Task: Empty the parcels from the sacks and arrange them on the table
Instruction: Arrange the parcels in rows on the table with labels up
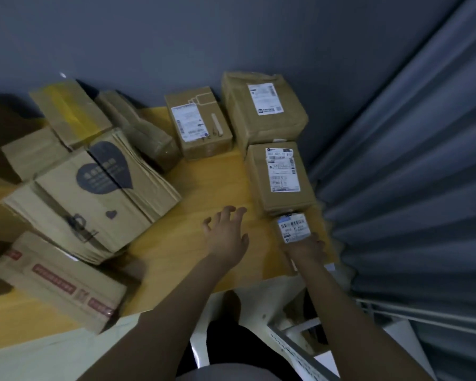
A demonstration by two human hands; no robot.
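Observation:
Several brown cardboard parcels lie on a yellow wooden table (pixel 204 188). My right hand (pixel 307 247) grips a small parcel with a white barcode label (pixel 293 226) at the table's right edge, just in front of a taller labelled box (pixel 280 177). Behind that box sits a large taped parcel (pixel 261 111), and to its left a smaller labelled box (pixel 198 122). My left hand (pixel 226 232) hovers over bare tabletop with fingers spread, holding nothing. No sack is visible.
A box printed with a dark heart (pixel 94 193) tops a pile of parcels on the left. A red-taped box (pixel 61 284) lies at the near left edge. A grey curtain (pixel 410 160) hangs on the right. A white frame (pixel 300 339) stands below the table.

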